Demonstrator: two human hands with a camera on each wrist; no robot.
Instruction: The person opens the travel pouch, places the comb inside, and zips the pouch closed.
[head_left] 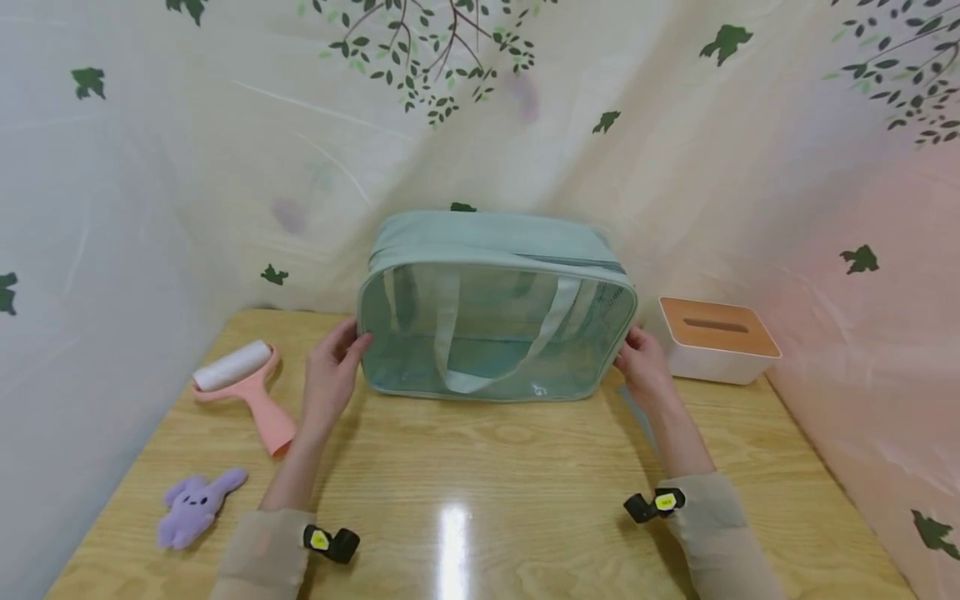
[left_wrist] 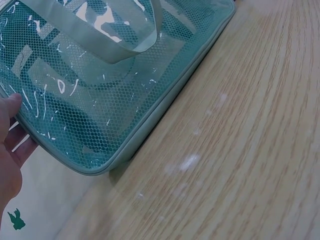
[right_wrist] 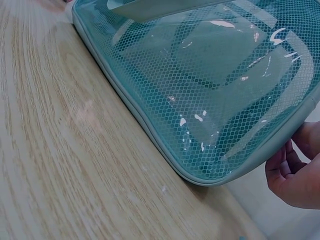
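Note:
A pale green zippered bag [head_left: 495, 333] with a clear front panel stands upright at the back of the table, its strap handle hanging down the front. In the head view my left hand [head_left: 333, 362] grips its left side, and in the left wrist view the thumb [left_wrist: 14, 104] lies over the front edge with the fingers behind. At the opposite side, my right hand [head_left: 647, 367] holds the bag's edge with bent fingers, seen close in the right wrist view [right_wrist: 297, 167]. Mesh shows through the clear panel in both wrist views.
To the left lie a pink-handled lint roller [head_left: 258, 404] and a small purple plush toy [head_left: 197, 507]. A white tissue box [head_left: 716, 362] with a wooden lid stands right of the bag, close to my right hand. A leaf-patterned curtain [head_left: 225, 167] rises behind the wooden table [head_left: 525, 483].

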